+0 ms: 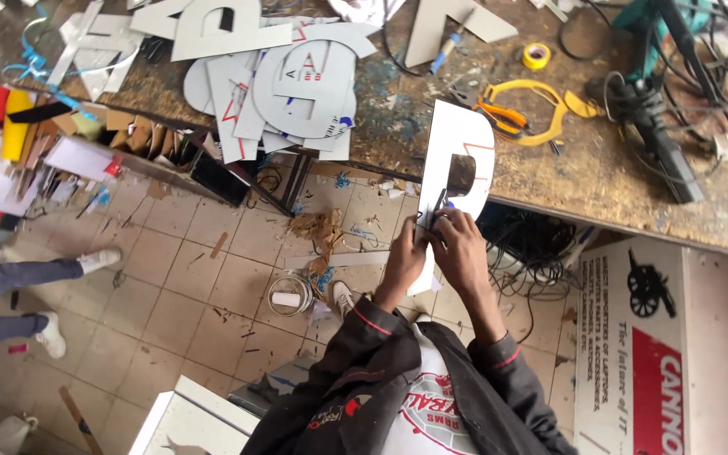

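Note:
A white cut-out letter [458, 145] stands upright in front of me, its top over the edge of the workbench [600, 181]. My left hand [401, 255] grips the letter's lower left edge. My right hand [463, 243] is closed beside it at the letter's bottom, and a thin dark tool [441, 203] sticks up from its fingers against the letter's face. Both hands touch each other. My dark jacket sleeves with red trim fill the lower middle.
Several grey cut-out letters [297, 84] lie piled on the bench, with a yellow tape roll [537, 56], orange-handled pliers [499, 116] and a power tool [655, 139] with cables. A printed box [659, 354] stands right. Another person's legs [18, 286] are at the left. A small roll [290, 297] sits on the littered tile floor.

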